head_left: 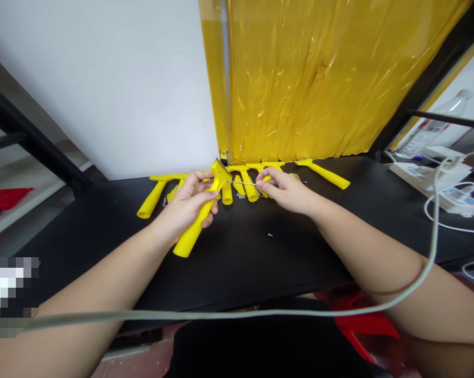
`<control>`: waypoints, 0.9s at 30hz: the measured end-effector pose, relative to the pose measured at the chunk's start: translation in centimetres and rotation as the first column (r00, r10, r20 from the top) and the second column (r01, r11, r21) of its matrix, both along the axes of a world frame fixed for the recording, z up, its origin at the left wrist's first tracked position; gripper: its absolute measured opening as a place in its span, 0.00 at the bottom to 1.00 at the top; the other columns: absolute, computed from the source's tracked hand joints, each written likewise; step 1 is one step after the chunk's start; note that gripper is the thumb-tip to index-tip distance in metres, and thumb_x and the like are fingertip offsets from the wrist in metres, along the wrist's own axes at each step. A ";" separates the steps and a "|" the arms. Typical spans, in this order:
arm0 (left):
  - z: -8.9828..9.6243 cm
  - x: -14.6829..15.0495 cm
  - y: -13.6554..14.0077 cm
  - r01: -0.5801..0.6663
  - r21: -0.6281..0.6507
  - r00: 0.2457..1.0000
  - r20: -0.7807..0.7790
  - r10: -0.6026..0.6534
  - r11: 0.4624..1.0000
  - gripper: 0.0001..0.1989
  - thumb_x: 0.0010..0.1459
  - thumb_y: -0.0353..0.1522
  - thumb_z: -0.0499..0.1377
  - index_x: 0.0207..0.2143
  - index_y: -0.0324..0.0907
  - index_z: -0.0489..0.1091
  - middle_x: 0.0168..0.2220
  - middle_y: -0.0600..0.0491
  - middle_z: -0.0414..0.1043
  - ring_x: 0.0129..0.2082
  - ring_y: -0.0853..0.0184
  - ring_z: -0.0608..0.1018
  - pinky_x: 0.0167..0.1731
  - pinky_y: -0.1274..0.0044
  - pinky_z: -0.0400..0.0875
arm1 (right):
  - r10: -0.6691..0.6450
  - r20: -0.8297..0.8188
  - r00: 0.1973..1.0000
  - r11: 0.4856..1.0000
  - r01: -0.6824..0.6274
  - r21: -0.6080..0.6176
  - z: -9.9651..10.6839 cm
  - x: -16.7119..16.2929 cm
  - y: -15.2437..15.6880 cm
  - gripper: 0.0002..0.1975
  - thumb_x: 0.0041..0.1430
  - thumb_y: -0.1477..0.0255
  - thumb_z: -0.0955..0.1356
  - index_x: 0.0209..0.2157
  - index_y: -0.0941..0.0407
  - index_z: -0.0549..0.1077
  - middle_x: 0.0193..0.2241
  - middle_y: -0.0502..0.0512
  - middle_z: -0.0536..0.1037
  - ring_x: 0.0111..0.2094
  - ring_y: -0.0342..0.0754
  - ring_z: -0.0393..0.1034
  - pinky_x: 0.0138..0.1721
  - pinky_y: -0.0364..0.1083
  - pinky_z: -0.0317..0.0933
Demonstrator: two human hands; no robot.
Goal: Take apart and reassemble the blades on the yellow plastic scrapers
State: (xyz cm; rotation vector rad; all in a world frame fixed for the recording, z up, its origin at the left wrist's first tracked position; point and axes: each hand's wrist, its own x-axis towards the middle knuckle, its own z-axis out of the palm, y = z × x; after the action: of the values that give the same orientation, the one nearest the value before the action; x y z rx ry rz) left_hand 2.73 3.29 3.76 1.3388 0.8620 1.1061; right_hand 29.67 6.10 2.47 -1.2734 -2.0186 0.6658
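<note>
My left hand (195, 202) is wrapped round a yellow scraper (191, 233), its head tilted up and its hollow handle end pointing down toward me. In my right hand (278, 189) is a thin screwdriver (242, 182), pinched between the fingers, its grip end hidden by them. The metal shaft runs left, and its tip meets the side of the scraper's head. Behind my hands, several more yellow scrapers lie in a row on the black table (237, 278). A small screw (270, 234) rests on the table in front of my right hand.
One scraper (327, 174) lies at the back right, another (152, 199) at the left. White power strips (449, 184) and a plastic bottle (433, 126) are at the right. A pale cable (260, 314) crosses in front of my forearms. Yellow film (319, 79) covers the back panel.
</note>
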 end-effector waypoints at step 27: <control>0.2 -0.1 -0.3 0.020 0.033 1.000 0.009 -0.020 0.999 0.20 0.60 0.32 0.66 0.49 0.48 0.60 0.29 0.60 0.70 0.14 0.74 0.70 0.10 0.83 0.63 | 0.029 -0.023 0.999 0.999 -0.029 -0.013 -0.3 -0.4 0.5 0.24 0.72 0.54 0.59 0.30 0.55 0.72 0.27 0.52 0.74 0.30 0.48 0.66 0.36 0.47 0.59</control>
State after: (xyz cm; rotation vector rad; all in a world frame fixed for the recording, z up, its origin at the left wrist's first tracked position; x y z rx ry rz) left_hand 2.67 3.01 3.99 1.3659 0.8254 1.1147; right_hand 29.31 6.57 2.17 -1.2411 -2.0205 0.7054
